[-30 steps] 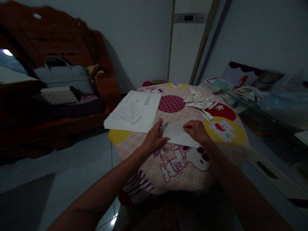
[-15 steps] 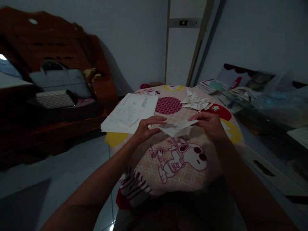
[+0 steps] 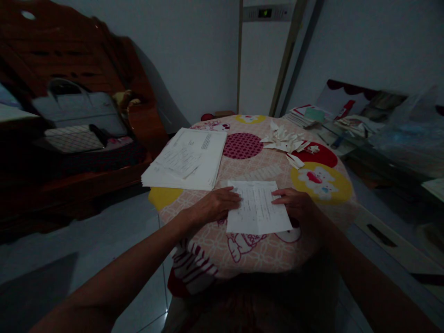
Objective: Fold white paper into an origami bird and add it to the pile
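A creased white sheet of paper [image 3: 258, 208] with printed or handwritten lines lies unfolded on the patterned tablecloth [image 3: 208, 245]. My left hand [image 3: 217, 205] rests along its left edge, fingers stretched out on top of the paper. On the opposite edge, my right hand [image 3: 296, 203] touches the sheet with extended fingertips; its thumb is hidden. Just beyond the sheet is a faint, printed strip of paper [image 3: 263, 172]. To the left sits a stack of papers [image 3: 211, 157], with smaller written slips [image 3: 178, 162] on top.
A heap of torn or folded paper pieces [image 3: 282, 138] lies at the table's back right. A wooden chair [image 3: 138, 115] with bags stands left. On the right, a glass-topped side table [image 3: 367, 148] carries papers and a plastic bag [image 3: 409, 125].
The folded paper held above the table is now spread flat on it, nearer me. Both hands have come down with it, and their fingers have straightened onto its edges.
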